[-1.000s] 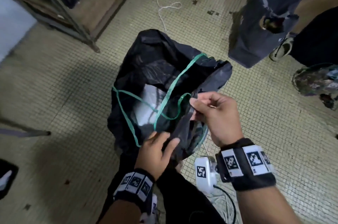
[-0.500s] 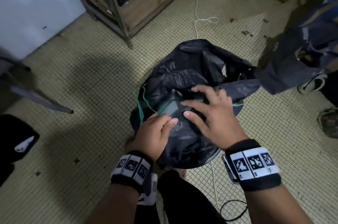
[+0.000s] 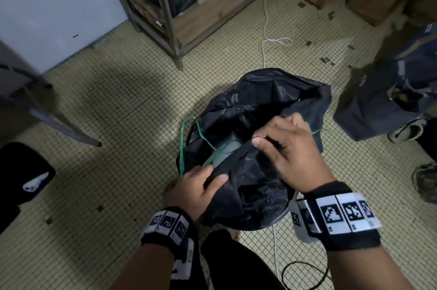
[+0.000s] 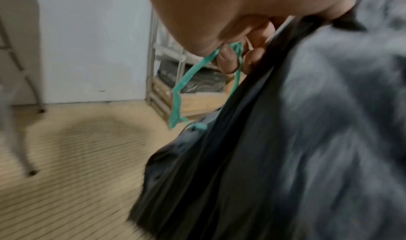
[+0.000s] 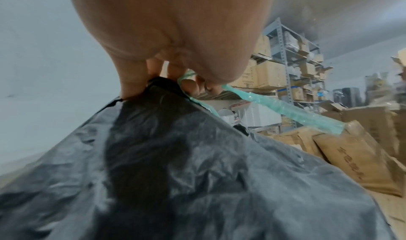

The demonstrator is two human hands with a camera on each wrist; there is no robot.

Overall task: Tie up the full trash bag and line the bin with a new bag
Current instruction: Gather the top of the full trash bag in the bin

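Both hands, left (image 3: 197, 189) and right (image 3: 287, 147), are pinching the bag (image 3: 255, 185) rim and drawstring (image 3: 189, 138) between them, mouth still gaping, nothing tied, no liner fitted.

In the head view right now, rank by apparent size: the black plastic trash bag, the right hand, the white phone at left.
1. Black plastic trash bag, largest.
2. Right hand, though it is nearer the camera.
3. White phone, smallest.
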